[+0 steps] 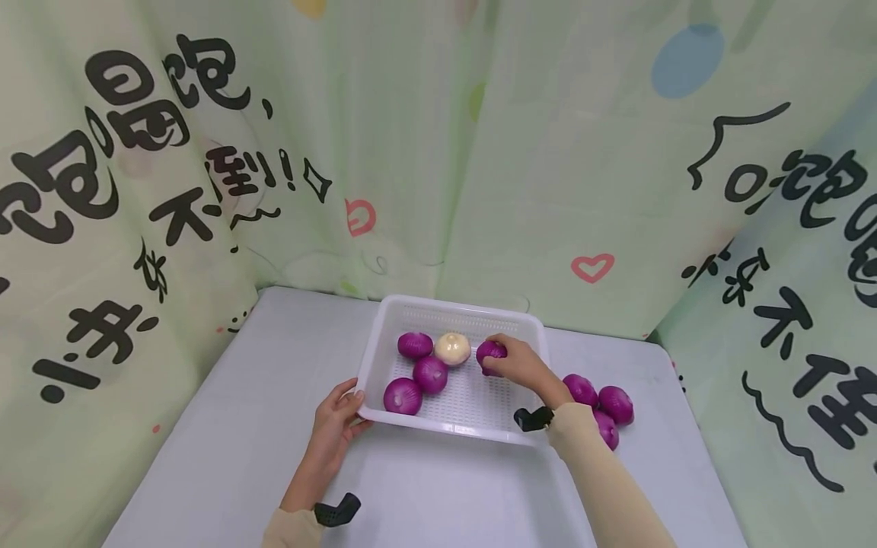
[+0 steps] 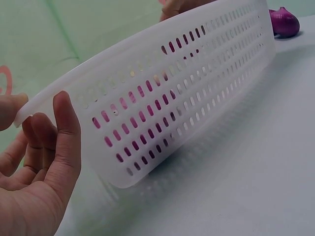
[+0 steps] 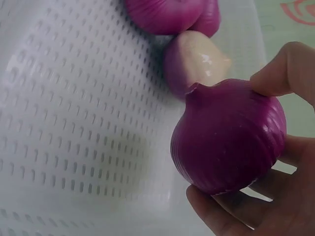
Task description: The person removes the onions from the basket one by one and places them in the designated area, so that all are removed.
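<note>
Right hand (image 1: 517, 364) curls fingers (image 3: 211, 209) round onion (image 3: 229, 140); left hand (image 1: 334, 418) pinches basket (image 1: 479, 399) near far edge of tabletop (image 1: 301, 350); sleeve (image 1: 603, 472) part-hides loose onion (image 1: 609, 432).

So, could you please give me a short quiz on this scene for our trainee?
1. Besides the held onion, how many onions lie in the basket?
2. True or false: the left hand holds that onion.
3. On which side of the basket, from the person's seat, do loose onions lie on the table? A: left. B: right. C: far side.

Key:
1. Four: three purple onions and one pale onion.
2. False; the right hand holds it, while the left grips the basket's rim.
3. B.
</note>
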The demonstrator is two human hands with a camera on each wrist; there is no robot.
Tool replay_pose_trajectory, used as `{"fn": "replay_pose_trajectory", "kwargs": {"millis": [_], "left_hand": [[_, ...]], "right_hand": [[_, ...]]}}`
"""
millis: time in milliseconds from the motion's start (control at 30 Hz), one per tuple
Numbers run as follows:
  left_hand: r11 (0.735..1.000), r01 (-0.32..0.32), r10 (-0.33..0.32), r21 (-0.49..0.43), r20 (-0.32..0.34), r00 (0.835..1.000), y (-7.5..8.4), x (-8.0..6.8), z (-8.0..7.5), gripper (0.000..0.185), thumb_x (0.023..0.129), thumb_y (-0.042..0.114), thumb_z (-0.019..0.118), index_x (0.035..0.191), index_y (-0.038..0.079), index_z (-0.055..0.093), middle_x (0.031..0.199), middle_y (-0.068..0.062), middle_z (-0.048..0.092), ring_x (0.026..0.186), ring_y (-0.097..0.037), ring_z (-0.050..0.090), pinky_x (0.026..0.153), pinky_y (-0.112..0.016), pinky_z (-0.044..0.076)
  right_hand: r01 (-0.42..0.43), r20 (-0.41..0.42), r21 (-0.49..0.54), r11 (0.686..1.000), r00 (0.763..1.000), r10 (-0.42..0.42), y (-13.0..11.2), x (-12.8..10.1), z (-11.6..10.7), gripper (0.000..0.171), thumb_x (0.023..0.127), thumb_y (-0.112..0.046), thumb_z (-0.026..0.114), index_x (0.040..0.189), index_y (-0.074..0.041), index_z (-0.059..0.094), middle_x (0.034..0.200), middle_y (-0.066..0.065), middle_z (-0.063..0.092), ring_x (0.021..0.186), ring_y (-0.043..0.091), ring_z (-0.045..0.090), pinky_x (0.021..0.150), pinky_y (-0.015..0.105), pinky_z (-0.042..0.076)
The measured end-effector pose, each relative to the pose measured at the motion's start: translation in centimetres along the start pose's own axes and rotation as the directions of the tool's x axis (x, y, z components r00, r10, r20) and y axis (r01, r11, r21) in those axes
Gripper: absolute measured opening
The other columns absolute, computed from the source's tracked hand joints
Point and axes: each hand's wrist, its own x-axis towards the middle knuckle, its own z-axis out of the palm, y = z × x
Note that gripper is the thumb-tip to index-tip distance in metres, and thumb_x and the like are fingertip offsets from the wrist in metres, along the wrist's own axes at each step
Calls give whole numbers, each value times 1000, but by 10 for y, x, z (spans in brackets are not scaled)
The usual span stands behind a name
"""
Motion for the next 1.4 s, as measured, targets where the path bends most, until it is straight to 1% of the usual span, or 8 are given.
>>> {"fn": "replay_pose_trajectory", "kwargs": {"millis": [267, 533, 767, 967, 1067, 1200, 1300, 1400], "left_hand": [[1000, -12, 12, 1, -9, 1000, -2, 1, 0, 47, 105, 15, 60, 149, 3, 47, 125, -16, 62, 99, -21, 67, 84, -34, 62], [1000, -3, 3, -5, -6, 1000, -2, 2, 0, 49, 105, 15, 60, 150, 3, 46, 122, -12, 62, 96, -18, 65, 83, -32, 62], [1000, -3, 3, -8, -5, 1000, 0, 0, 1, 48, 106, 14, 59, 150, 2, 46, 113, -7, 62, 97, -18, 66, 83, -32, 62], [1000, -1, 1, -5, 1, 1000, 2, 0, 0, 49, 106, 16, 59, 151, 2, 45, 108, -4, 60, 95, -15, 67, 81, -29, 61], [1000, 0, 0, -9, -1, 1000, 2, 0, 1, 49, 106, 16, 59, 151, 2, 45, 110, -5, 60, 97, -16, 67, 81, -29, 61], [1000, -4, 4, -6, 1, 1000, 1, -1, 1, 49, 106, 16, 60, 151, 2, 45, 118, -9, 62, 102, -20, 67, 81, -29, 61], [1000, -6, 6, -7, -1, 1000, 1, -1, 0, 49, 106, 16, 60, 151, 2, 45, 119, -9, 62, 102, -21, 67, 81, -29, 62], [1000, -7, 7, -6, 2, 1000, 0, -1, 0, 49, 106, 17, 59, 151, 2, 45, 116, -8, 62, 102, -20, 67, 82, -29, 61]], "right_hand": [[-46, -52, 78, 996, 997, 50, -7, -6, -1, 56, 95, -30, 62, 144, -3, 54, 136, 24, 64, 117, 37, 64, 99, 50, 58], [-67, -81, 215, 974, 993, 87, -16, -15, -1, 53, 101, -30, 57, 145, -1, 54, 139, 26, 62, 119, 37, 65, 101, 48, 58], [-103, -63, 375, 921, 989, 136, -17, -22, -1, 52, 103, -31, 53, 145, 0, 54, 140, 26, 62, 113, 31, 68, 95, 40, 60], [-76, -66, 431, 899, 991, 115, -12, -31, -1, 46, 107, -32, 45, 137, 0, 59, 135, 23, 63, 108, 24, 66, 91, 33, 59], [-77, -66, 474, 877, 990, 122, -11, -35, -1, 44, 108, -33, 43, 133, -1, 60, 132, 21, 63, 105, 22, 65, 88, 29, 58], [-99, -56, 553, 827, 986, 155, -12, -40, -1, 46, 107, -32, 42, 137, -1, 57, 136, 22, 61, 104, 20, 65, 85, 26, 57], [-100, -53, 595, 797, 985, 164, -15, -44, -1, 47, 107, -31, 41, 142, -1, 55, 140, 23, 58, 104, 20, 65, 86, 26, 58], [-84, -61, 608, 789, 986, 152, -17, -51, -2, 48, 109, -30, 40, 145, 0, 51, 142, 24, 56, 104, 20, 66, 89, 28, 58]]}}
